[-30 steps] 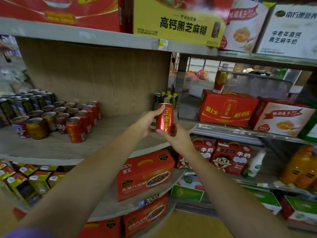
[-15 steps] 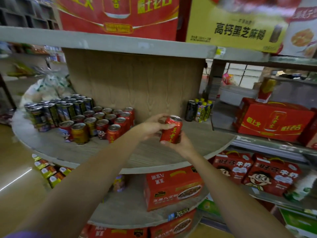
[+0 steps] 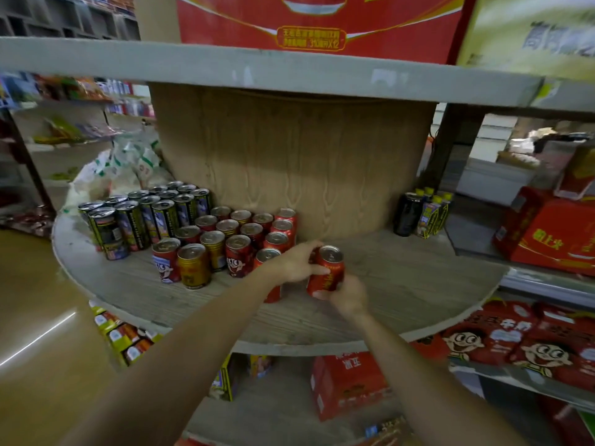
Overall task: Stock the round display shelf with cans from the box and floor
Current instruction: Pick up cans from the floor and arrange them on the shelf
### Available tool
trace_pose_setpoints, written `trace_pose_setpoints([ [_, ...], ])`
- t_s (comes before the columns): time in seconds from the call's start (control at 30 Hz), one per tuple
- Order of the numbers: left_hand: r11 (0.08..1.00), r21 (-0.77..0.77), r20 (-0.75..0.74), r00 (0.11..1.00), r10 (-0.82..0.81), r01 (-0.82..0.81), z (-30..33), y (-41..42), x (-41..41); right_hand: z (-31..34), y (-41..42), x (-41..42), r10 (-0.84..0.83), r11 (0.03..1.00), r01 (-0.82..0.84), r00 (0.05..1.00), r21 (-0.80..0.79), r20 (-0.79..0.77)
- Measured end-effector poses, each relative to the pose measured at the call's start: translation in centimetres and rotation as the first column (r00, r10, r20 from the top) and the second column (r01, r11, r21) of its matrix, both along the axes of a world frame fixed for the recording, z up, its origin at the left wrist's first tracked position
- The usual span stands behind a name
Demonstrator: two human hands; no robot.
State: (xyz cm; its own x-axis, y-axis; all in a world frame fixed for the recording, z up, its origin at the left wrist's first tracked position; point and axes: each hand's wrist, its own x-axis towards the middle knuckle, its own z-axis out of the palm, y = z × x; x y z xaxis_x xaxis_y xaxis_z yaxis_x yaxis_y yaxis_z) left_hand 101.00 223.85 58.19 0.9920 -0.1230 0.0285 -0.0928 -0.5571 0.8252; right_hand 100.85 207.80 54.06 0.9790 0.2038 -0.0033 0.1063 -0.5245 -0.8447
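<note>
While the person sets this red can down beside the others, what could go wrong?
1. The left hand and right hand hold the red drink can tilted; released so, it may tip on the round wooden shelf.
2. The left forearm crosses the nearest red can in the row; pulling back could knock it.
3. The cans stand packed closely, so one fall might topple neighbours.

Red can [image 3: 325, 272]; gold can [image 3: 193, 266]; wood-grain grey shelf [image 3: 402, 284].
</note>
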Motion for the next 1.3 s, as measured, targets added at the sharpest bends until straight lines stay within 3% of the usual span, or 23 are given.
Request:
trace_pose_setpoints([
  [0.1,0.997,0.078,0.108,0.994,0.020,-0.029,0.8,1.4,1.5,-0.4,1.9,1.0,-0.070,0.995,0.070,0.998,-0.066,0.009],
  [0.2,0.901,0.432,0.266,0.959,-0.097,-0.029,2.2,2.3,2.8,-0.5,3.6,2.2,-0.078,0.994,0.079,0.997,-0.075,0.013],
  [0.27,0.814,0.581,0.246,0.955,-0.163,-0.010,3.0,3.2,4.0,-0.4,4.5,3.4,-0.086,0.994,0.086,0.996,-0.065,0.011],
  [0.7,0.737,0.666,0.024,0.985,-0.169,0.110,5.5,8.3,12.5,0.8,9.6,12.4,-0.128,0.979,0.118,0.990,-0.165,-0.053],
  [0.9,0.764,0.637,-0.033,0.994,-0.104,0.101,4.2,9.3,15.8,1.2,10.3,15.8,-0.151,0.973,0.140,0.987,-0.186,-0.047],
  [1.3,0.758,0.650,0.006,0.996,-0.084,0.060,4.3,8.7,17.2,0.2,11.1,17.3,-0.180,0.972,0.172,0.983,-0.163,-0.037],
])
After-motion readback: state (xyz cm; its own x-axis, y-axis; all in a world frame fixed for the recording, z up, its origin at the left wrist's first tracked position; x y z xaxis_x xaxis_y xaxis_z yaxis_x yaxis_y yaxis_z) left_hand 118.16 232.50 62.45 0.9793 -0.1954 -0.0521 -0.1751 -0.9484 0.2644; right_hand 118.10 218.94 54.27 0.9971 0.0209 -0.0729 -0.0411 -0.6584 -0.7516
